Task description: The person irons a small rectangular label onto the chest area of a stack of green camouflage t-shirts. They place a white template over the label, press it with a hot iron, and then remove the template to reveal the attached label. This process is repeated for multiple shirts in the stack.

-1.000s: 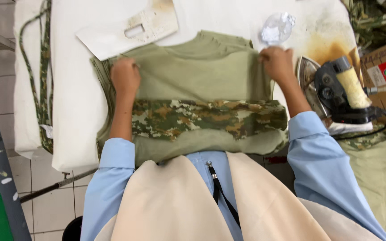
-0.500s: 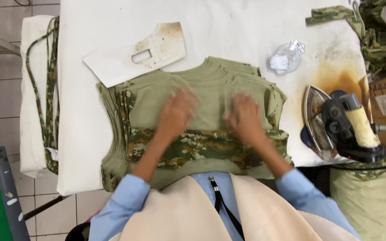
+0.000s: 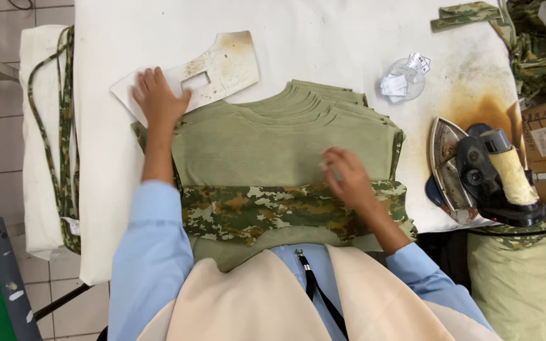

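**Hands flat on a stack of olive cloth pieces**

The white padded table carries everything, its cover scorched brown toward the right edge, likely from hot pressing. At its near middle lies the stack of olive cloth pieces, edges stepped like a fanned deck, so each layer can be told apart. A camouflage band crosses the stack's near edge, laid flat along it. Right of the stack an iron rests tipped on its side, sole plate turned away from the cloth, seemingly parked to keep heat off. Touching the stack's far left corner sits a stained card template. Beyond the stack's far right corner lies a clear bag of small tags.

The left hand lies open, fingers spread, pressing template and stack corner. The right hand rests on the stack's near right part, fingers loosely curled; whether it pinches a layer, I cannot tell.
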